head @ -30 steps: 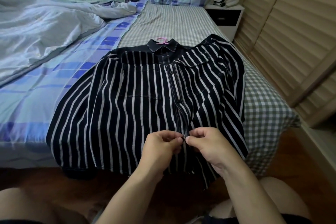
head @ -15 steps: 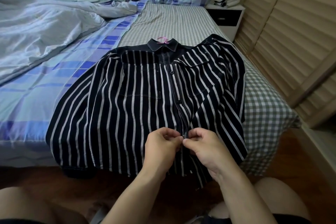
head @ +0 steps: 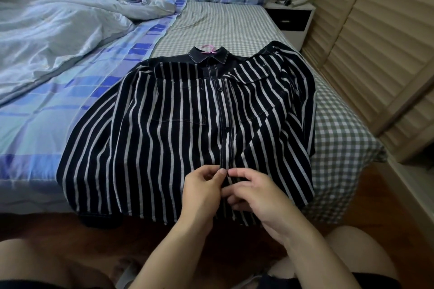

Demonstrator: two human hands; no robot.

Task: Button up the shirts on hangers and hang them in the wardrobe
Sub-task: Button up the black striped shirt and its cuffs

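Note:
A black shirt with white stripes (head: 164,138) lies front-up on the bed, collar away from me, its hem hanging over the near edge. A pink hanger hook (head: 209,49) pokes out of the collar. Two buttons higher up the placket are fastened. My left hand (head: 202,191) and my right hand (head: 256,195) meet at the placket low on the shirt, fingertips pinching the fabric edges from either side. The button between them is hidden by my fingers.
The bed carries a checked sheet (head: 335,129) on the right and a blue plaid sheet with a rumpled white duvet (head: 54,37) on the left. Louvred wardrobe doors (head: 380,49) stand to the right. A nightstand (head: 291,19) sits at the bed's head. My knees flank the floor below.
Both hands have stayed at the same spot on the placket. The fingers have shifted slightly, the right hand's fingers now spread lower along the fabric.

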